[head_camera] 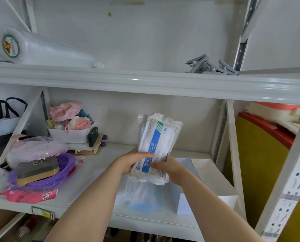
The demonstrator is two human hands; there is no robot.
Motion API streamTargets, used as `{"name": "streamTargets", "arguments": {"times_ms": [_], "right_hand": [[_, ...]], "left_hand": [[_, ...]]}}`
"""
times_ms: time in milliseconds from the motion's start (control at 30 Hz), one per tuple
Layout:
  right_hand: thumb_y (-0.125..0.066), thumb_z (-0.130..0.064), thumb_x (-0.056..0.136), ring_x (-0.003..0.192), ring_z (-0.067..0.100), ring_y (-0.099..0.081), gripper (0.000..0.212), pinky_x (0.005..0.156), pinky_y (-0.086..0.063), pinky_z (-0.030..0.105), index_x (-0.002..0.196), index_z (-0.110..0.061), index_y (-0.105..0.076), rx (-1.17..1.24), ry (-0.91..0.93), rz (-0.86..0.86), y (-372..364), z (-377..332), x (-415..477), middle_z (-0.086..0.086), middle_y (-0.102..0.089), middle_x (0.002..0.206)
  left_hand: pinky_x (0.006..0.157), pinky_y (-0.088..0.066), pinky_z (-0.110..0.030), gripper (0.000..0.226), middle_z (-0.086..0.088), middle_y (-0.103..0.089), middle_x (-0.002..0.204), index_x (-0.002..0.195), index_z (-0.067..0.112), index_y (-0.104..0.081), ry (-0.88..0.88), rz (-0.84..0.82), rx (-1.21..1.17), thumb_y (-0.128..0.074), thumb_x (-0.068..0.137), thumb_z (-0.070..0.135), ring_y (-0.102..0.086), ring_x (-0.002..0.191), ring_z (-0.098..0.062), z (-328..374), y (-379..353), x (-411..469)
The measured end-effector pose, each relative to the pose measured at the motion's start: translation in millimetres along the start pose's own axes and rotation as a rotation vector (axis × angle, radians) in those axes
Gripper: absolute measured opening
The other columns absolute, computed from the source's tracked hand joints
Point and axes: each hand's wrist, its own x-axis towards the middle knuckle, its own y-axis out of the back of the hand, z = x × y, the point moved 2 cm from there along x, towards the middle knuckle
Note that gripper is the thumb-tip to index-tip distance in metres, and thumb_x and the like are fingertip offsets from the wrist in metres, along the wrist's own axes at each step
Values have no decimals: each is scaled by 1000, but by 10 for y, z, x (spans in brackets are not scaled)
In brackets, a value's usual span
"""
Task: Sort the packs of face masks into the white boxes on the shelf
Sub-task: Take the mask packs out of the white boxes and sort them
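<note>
- Soft, even daylight is filling the scene, casting faint shadows.
- Glare is streaking the glossy white metal shelf edge (pixel 250 88).
- Wide-angle distortion is bending far edges.

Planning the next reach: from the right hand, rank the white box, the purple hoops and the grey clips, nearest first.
1. white box, just right of the right hand, same shelf.
2. purple hoops, far left of that shelf.
3. grey clips, upper shelf, above right.

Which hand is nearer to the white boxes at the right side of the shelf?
Right. The right hand grips the pack of face masks just left of the white boxes; the left hand holds the pack's other side, farther away.
</note>
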Motion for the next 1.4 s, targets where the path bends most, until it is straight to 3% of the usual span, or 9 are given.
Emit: {"name": "streamTargets", "arguments": {"times_ms": [200,300,400,500,733,967,1100,1300,1400], "right_hand": [[-97,-37,37,109,22,-64,101,83,-58,44,123,-34,-44,-56,114,260,60,303,340,2,-61,121],[-92,-34,40,111,15,-56,99,89,-55,40,120,-28,-34,-229,161,324,-1,74,99,-4,-50,118],[-86,-11,64,108,12,-56,84,87,-52,30,121,-18,-26,-283,163,238,26,2,-47,-6,-49,115],[-81,-5,70,101,7,-58,77,77,-53,24,121,-18,-25,-302,169,199,48,30,-68,-10,-53,110],[-70,4,70,108,12,-61,72,90,-56,33,125,-27,-35,-128,94,199,-98,395,17,1,-59,121],[-69,12,73,107,12,-63,66,70,-56,18,122,-22,-41,-149,173,155,-192,393,60,-1,-62,117],[-83,-29,56,104,8,-61,65,83,-57,32,104,-46,-42,-409,291,288,-76,13,97,-8,-57,111],[-78,-18,78,94,8,-66,66,67,-58,21,122,-15,-29,-202,142,116,106,-289,5,-2,-59,111],[-85,-35,67,93,15,-69,78,79,-60,34,126,-15,-39,-249,64,235,221,-335,34,-2,-65,110]], "left_hand": [[74,-59,-28,63,0,-72,112,118,22,-60,-288,282,132,-84,64,43,-70,96,-17,201,-101,38],[60,-56,-18,55,8,-71,110,121,29,-55,-320,269,178,-75,74,47,-68,93,-13,107,-143,-21],[91,-56,-39,77,12,-70,115,124,31,-56,-292,201,207,-82,55,51,-67,105,-11,-11,-85,-6],[88,-57,-42,79,13,-71,112,120,32,-59,-250,223,275,-91,48,41,-66,106,-12,-89,-4,28],[63,-52,-12,67,14,-69,101,116,30,-55,-221,242,303,-90,60,15,-66,95,-6,-327,19,-24],[74,-57,-30,59,8,-74,101,109,27,-63,-141,328,95,-90,57,21,-69,97,-17,-476,75,58],[67,-55,-20,46,6,-75,101,109,25,-67,-239,335,94,-86,67,17,-72,91,-13,-80,84,100],[77,-60,-41,41,-4,-77,99,112,22,-67,-217,247,-56,-80,74,21,-74,89,-25,229,4,168],[84,-58,-51,43,-11,-76,98,113,18,-68,-154,259,-205,-81,72,23,-73,90,-32,173,-94,265]]}}
